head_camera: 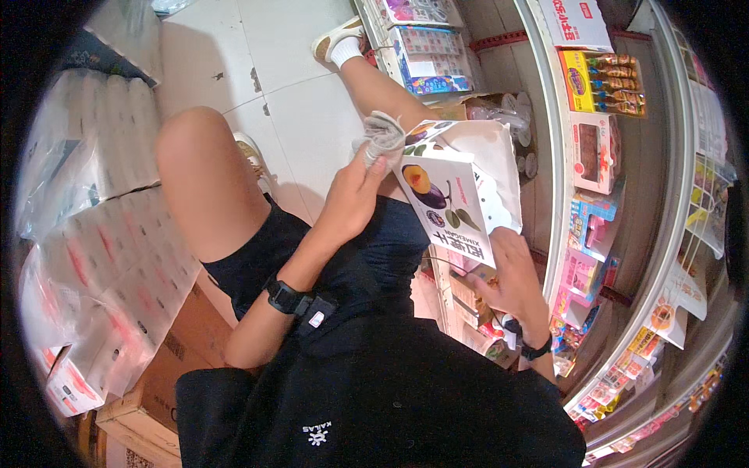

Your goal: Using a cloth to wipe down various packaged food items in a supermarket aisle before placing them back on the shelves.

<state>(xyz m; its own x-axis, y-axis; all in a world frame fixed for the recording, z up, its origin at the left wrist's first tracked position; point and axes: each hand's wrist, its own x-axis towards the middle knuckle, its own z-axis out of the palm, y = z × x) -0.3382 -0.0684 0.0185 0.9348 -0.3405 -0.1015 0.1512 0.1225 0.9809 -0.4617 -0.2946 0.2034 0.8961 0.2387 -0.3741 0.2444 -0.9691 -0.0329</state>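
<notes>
A crumpled grey cloth (pixel 383 137) is pinched in my left hand (pixel 354 196), right against the left edge of an open cardboard display box (pixel 445 199). The white box carries printed plums, leaves and writing, and its inside faces up and to the right. At the box's lower right corner, my right hand (pixel 515 281) grips it with fingers partly hidden behind the panel. The box is tilted above my lap, beside the shelves.
Shelves with a metal front edge (pixel 553 146) curve along the right, holding snack packs (pixel 605 82) and small boxes (pixel 594 152). Plastic-wrapped paper packs (pixel 111 251) are stacked at left over a brown carton (pixel 152 392). White tiles (pixel 292 111) form the floor.
</notes>
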